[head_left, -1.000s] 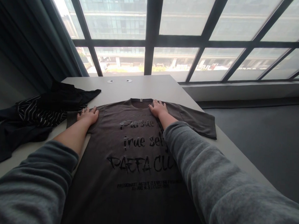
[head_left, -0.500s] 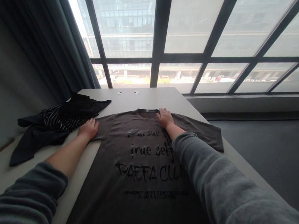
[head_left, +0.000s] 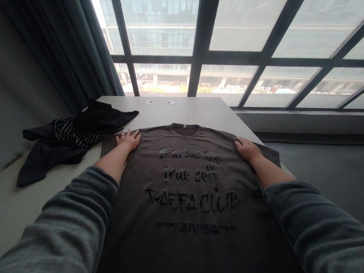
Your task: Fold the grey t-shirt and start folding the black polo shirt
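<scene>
A dark grey-brown T-shirt (head_left: 178, 211) with black lettering lies spread face up, its collar toward the window. My left hand (head_left: 129, 140) rests flat with fingers apart on the shirt where its left-side sleeve meets the shoulder. On the opposite shoulder seam lies my right hand (head_left: 248, 150), palm down with fingers stretched out over the fabric. Neither hand has cloth gathered in it. The hem of the shirt runs out of view at the bottom.
Crumpled black clothing (head_left: 76, 136) with a white-striped part lies left of the shirt on the white table (head_left: 195, 109). Two round cable covers are set near the table's far edge. A dark curtain (head_left: 53, 38) hangs at left, beside large windows.
My right hand has moved from beside the collar outward to the right shoulder seam. My left hand has moved from the sleeve's end inward to the left shoulder. The view has shifted slightly.
</scene>
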### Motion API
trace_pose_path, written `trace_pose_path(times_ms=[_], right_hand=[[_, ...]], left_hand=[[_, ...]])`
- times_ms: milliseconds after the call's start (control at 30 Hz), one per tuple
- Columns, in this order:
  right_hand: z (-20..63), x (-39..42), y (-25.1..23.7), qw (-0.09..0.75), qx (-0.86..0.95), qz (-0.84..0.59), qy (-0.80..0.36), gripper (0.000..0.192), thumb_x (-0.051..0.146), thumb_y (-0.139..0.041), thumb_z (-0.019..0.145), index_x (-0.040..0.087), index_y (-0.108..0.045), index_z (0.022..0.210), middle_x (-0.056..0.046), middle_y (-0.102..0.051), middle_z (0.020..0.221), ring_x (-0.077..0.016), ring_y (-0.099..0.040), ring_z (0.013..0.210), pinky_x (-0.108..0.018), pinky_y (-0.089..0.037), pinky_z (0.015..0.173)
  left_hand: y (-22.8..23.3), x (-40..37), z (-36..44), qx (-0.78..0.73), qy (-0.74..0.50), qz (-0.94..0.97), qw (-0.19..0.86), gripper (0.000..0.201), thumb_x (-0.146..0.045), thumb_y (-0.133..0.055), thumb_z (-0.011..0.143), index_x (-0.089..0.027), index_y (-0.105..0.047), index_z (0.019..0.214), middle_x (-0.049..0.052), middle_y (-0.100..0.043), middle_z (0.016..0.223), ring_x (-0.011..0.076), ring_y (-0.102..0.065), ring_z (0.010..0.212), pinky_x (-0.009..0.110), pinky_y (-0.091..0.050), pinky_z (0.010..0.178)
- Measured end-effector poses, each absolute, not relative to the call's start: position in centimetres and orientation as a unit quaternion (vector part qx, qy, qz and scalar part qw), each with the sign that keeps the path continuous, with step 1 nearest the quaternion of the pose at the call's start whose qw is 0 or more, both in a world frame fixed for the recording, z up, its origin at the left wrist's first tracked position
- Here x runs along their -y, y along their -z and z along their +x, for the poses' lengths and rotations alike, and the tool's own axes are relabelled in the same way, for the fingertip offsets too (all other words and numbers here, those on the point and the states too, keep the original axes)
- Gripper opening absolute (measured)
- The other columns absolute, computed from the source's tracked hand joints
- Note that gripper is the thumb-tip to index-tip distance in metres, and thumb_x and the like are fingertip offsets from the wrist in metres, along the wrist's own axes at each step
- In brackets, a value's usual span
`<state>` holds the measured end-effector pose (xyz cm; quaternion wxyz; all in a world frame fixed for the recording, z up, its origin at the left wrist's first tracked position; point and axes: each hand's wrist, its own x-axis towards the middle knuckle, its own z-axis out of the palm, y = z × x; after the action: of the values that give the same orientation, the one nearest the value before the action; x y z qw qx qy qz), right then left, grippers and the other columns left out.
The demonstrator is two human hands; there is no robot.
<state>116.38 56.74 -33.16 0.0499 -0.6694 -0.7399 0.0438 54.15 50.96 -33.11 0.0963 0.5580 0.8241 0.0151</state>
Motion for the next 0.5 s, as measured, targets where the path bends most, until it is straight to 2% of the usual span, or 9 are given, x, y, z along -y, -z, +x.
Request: trace_pose_path(times_ms=[100, 167, 267, 367, 500], right_hand=[[116.5, -56.9, 33.2, 0.015, 0.733, -0.678, -0.052, 0.069, 0.05, -0.026, 0.108, 0.013, -0.044, 0.164, -0.014, -0.036, 0.173, -0.0318, -0.033, 0.16, -0.051, -0.026, 0.131], [115.9, -57.0, 33.0, -0.007, 0.722, -0.689, -0.059, 0.072, 0.056, -0.024, 0.108, 0.018, -0.036, 0.169, -0.012, -0.026, 0.177, -0.0354, -0.028, 0.162, -0.06, -0.024, 0.13], [115.3, -57.4, 32.8, -0.022, 0.714, -0.696, -0.074, 0.073, 0.058, -0.019, 0.108, 0.023, -0.031, 0.171, -0.01, -0.02, 0.179, -0.0364, -0.024, 0.163, -0.064, -0.023, 0.13], [116.3, -58.0, 33.0, -0.03, 0.73, -0.679, -0.076, 0.069, 0.05, -0.017, 0.109, 0.023, -0.031, 0.171, -0.011, -0.021, 0.178, -0.0372, -0.025, 0.163, -0.065, -0.026, 0.128], [119.4, -58.4, 33.3, -0.044, 0.778, -0.625, -0.043, 0.067, 0.028, -0.028, 0.104, 0.016, -0.035, 0.169, -0.016, -0.037, 0.172, -0.033, -0.034, 0.16, -0.055, -0.031, 0.129]], left_hand=[[33.2, -50.7, 52.1, -0.851, -0.008, 0.517, 0.096, 0.073, -0.069, -0.029, 0.101, -0.041, -0.033, 0.169, 0.005, -0.017, 0.18, 0.0423, -0.016, 0.164, 0.071, -0.017, 0.125], [33.1, -50.3, 50.4, -0.852, 0.004, 0.515, 0.092, 0.074, -0.067, -0.027, 0.102, -0.036, -0.031, 0.17, 0.007, -0.018, 0.18, 0.0414, -0.021, 0.163, 0.068, -0.022, 0.126], [32.6, -49.5, 48.0, -0.848, 0.021, 0.52, 0.098, 0.075, -0.06, -0.023, 0.106, -0.026, -0.029, 0.172, 0.013, -0.02, 0.179, 0.0407, -0.027, 0.161, 0.063, -0.029, 0.125], [32.0, -48.7, 46.3, -0.838, 0.028, 0.535, 0.106, 0.073, -0.054, -0.021, 0.108, -0.02, -0.025, 0.172, 0.014, -0.019, 0.179, 0.0375, -0.027, 0.162, 0.059, -0.027, 0.127], [31.4, -47.6, 45.0, -0.821, 0.029, 0.559, 0.116, 0.071, -0.052, -0.025, 0.109, -0.017, -0.028, 0.171, 0.012, -0.02, 0.178, 0.0351, -0.026, 0.163, 0.056, -0.025, 0.129]])
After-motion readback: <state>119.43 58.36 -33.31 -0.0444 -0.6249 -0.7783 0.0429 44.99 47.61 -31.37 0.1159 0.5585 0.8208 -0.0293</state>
